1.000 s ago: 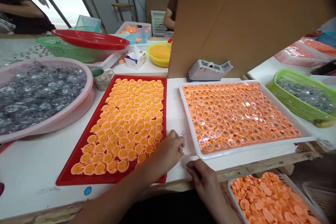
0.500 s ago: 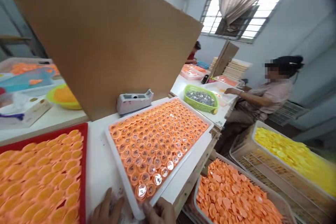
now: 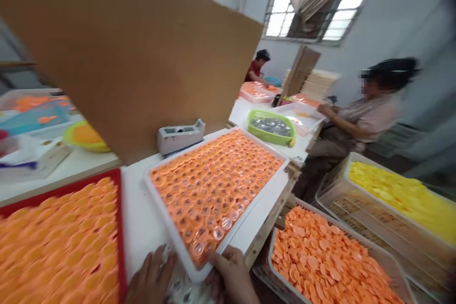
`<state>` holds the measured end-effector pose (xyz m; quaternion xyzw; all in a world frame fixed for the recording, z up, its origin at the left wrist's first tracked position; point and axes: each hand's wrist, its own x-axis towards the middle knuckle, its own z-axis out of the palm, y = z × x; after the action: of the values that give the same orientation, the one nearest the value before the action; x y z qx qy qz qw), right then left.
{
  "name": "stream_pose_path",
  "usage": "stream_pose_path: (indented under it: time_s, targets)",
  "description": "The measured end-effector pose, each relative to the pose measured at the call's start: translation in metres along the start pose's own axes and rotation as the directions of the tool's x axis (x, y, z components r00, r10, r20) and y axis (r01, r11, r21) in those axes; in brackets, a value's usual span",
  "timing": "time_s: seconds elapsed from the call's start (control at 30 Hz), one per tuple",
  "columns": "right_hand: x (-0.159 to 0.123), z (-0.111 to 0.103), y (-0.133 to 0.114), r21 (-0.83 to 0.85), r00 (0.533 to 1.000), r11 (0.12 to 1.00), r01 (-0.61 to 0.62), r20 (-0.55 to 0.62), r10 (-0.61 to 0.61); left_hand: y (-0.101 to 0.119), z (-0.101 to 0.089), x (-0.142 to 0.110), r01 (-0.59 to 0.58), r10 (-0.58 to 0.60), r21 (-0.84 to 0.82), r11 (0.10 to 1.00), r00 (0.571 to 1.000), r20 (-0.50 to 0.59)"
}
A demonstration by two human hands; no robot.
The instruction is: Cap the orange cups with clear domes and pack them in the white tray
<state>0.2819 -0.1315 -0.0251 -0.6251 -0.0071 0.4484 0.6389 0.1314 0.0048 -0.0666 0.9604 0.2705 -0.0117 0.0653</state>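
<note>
Inspection covers a white surface (image 3: 139,204) viewed from above and the person's two bare hands at its near edge.

Right hand (image 3: 232,273): closed on the near corner of a shallow, rectangular white plastic tray (image 3: 164,216), thumb over the rim, other fingers partly hidden below it. The tray lies at the centre of the view, set at an angle. It carries close rows of round orange plastic pieces (image 3: 213,187) with dark marks at their middles; several along the near edge reflect light.

Left hand (image 3: 151,275): open, fingers extended and slightly bent, just left of the tray's near corner. It rests at a heap of small clear plastic pieces with dark spots (image 3: 183,289), blurred and partly covered by the tray. Whether any piece lies under the palm cannot be told.

To the left, a red rectangular tray (image 3: 121,228) bears overlapping round pieces in two shades of orange (image 3: 64,242). Behind the white tray, a grey tape dispenser (image 3: 181,139) stands before an upright brown cardboard panel (image 3: 153,61). Past the tray's far corner sits a light green plastic basket (image 3: 270,137) of clear-grey pieces. Below the surface, at right, a pale plastic crate (image 3: 378,248) contains loose orange discs (image 3: 313,251). A seated co-worker (image 3: 377,111) in a pale top works at right.
</note>
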Motion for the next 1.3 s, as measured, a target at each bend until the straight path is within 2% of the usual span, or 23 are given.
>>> stream_pose_path:
  time_s: [0.07, 0.17, 0.23, 0.3, 0.33, 0.43, 0.5, 0.57, 0.6, 0.63, 0.73, 0.9, 1.07, 1.17, 1.3]
  targets:
    - [-0.008, -0.007, 0.0, -0.11, 0.999, 0.993, 0.032, -0.01, -0.033, 0.013, -0.025, -0.006, 0.056, -0.045, -0.086, 0.995, 0.99, 0.132]
    - [-0.017, -0.024, 0.001, -0.288, 0.99, 0.953, 0.09, 0.132, -0.054, 0.02, -0.053, -0.01, 0.086, -0.015, -0.253, 0.964, 0.963, 0.27]
    - [-0.024, -0.036, 0.002, -0.367, 0.969, 0.926, 0.092, 0.245, 0.001, 0.016, -0.064, -0.014, 0.11, 0.003, -0.339, 0.934, 0.948, 0.318]
    - [-0.036, -0.043, 0.005, -0.439, 0.949, 0.893, 0.102, 0.312, 0.045, 0.01, -0.071, -0.022, 0.097, 0.031, -0.426, 0.9, 0.959, 0.283]
    - [-0.042, -0.044, 0.006, -0.491, 0.944, 0.859, 0.143, 0.328, 0.03, 0.006, -0.073, -0.026, 0.08, 0.037, -0.464, 0.882, 0.971, 0.238]
    - [-0.057, -0.032, 0.014, -0.631, 0.907, 0.683, 0.368, 0.404, -0.115, -0.01, -0.08, -0.039, 0.066, -0.051, -0.535, 0.842, 0.998, 0.044]
    - [-0.059, -0.015, 0.021, -0.658, 0.829, 0.513, 0.551, 0.505, -0.242, -0.021, -0.084, -0.049, 0.094, -0.161, -0.56, 0.823, 0.984, -0.072]
    - [-0.055, 0.001, 0.029, -0.644, 0.732, 0.348, 0.681, 0.6, -0.322, -0.031, -0.089, -0.061, 0.127, -0.258, -0.583, 0.803, 0.955, -0.147]
    - [-0.051, 0.008, 0.033, -0.646, 0.695, 0.262, 0.717, 0.63, -0.347, -0.035, -0.091, -0.068, 0.146, -0.297, -0.596, 0.79, 0.941, -0.163]
    - [-0.047, 0.013, 0.037, -0.657, 0.677, 0.195, 0.728, 0.644, -0.357, -0.039, -0.093, -0.076, 0.17, -0.332, -0.609, 0.775, 0.929, -0.164]
    - [-0.035, 0.018, 0.047, -0.682, 0.66, 0.072, 0.728, 0.668, -0.344, -0.043, -0.095, -0.099, 0.248, -0.4, -0.632, 0.734, 0.91, -0.108]
    - [-0.025, 0.012, 0.051, -0.625, 0.597, 0.042, 0.779, 0.721, -0.35, -0.04, -0.091, -0.127, 0.332, -0.391, -0.597, 0.73, 0.92, 0.034]
    - [-0.025, 0.018, 0.049, -0.669, 0.627, -0.017, 0.744, 0.705, -0.332, -0.029, -0.085, -0.136, 0.343, -0.35, -0.464, 0.817, 0.934, 0.075]
    - [-0.024, 0.024, 0.048, -0.652, 0.605, -0.036, 0.757, 0.721, -0.339, -0.023, -0.082, -0.135, 0.353, -0.348, -0.372, 0.858, 0.934, 0.083]
    - [-0.024, 0.027, 0.046, -0.634, 0.592, -0.029, 0.772, 0.736, -0.329, -0.02, -0.082, -0.131, 0.363, -0.35, -0.339, 0.868, 0.931, 0.101]
